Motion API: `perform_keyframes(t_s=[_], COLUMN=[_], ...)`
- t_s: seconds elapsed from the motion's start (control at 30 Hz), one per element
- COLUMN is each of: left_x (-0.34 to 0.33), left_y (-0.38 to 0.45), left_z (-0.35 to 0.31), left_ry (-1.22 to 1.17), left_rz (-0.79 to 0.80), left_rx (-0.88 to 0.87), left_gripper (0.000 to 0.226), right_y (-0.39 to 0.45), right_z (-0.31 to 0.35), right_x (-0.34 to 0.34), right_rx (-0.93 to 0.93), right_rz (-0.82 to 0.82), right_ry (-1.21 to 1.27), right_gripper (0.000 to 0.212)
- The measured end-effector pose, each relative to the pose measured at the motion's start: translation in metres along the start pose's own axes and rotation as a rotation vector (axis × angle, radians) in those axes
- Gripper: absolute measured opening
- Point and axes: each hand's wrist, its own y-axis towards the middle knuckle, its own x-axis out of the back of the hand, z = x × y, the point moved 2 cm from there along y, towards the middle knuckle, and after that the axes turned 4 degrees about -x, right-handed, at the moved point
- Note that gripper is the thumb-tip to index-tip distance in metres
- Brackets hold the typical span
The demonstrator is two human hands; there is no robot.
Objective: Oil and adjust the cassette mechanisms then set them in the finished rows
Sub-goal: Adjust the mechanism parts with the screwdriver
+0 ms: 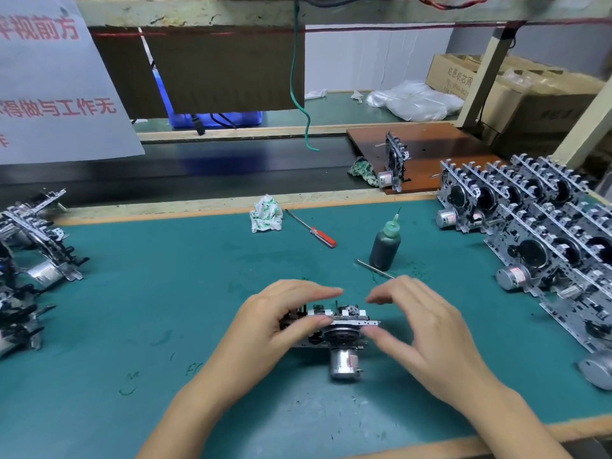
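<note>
Teal-green mat [165,293] covering the bench across the lower frame, with a small silver metal cassette mechanism [334,329] at lower centre, its cylindrical motor pointing toward the bottom edge. Left hand [275,323] gripping the mechanism's left end, thumb on the near side and fingers arched over the top. Right hand [420,323] at the mechanism's right end, thumb tip touching the frame's near edge, fingers curved above and apart from it, clamped on nothing. Just beyond, toward centre right, a dark plastic oil bottle with green nozzle [385,246] standing upright, a thin metal rod [374,268] lying beside its base. Further up, a red-handled screwdriver [311,228] and a crumpled white-and-green cloth [266,215]. At right, finished rows of upright silver mechanisms [536,220]; at left edge, a loose pile of mechanisms [29,256]. On a brown board [440,144] upper right, one single upright mechanism [394,164].
</note>
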Motion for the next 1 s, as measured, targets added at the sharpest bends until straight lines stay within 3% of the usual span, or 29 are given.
perform_keyframes(t_s=[0.07,0.2,0.37,0.57,0.83,1.0], left_x=[0.01,0.022,0.02,-0.03,-0.143,-0.191], left_y=[-0.004,-0.006,0.012,0.064,0.139,0.153], left_z=[0.0,-0.004,-0.01,-0.036,-0.091,-0.112], left_ry=[0.107,0.379,0.46,0.38,0.141,0.215], left_rz=[-0.043,-0.095,0.036,0.233,0.408,0.483], left_rx=[-0.026,-0.121,-0.216,-0.362,-0.462,-0.551], left_gripper=[0.02,0.028,0.033,0.02,0.015,0.018], right_y=[0.014,0.035,0.036,-0.002,-0.067,-0.092], right_z=[0.009,0.022,0.016,-0.024,-0.077,-0.095], right_x=[0.006,0.004,0.006,0.05,0.123,0.14], right_rx=[0.082,0.301,0.358,0.062,-0.347,-0.515], right_rz=[-0.024,0.089,0.159,0.037,-0.167,-0.23], right_ry=[-0.061,-0.251,-0.279,-0.174,-0.36,-0.467], right_gripper=[0.037,0.038,0.035,0.03,0.044,0.045])
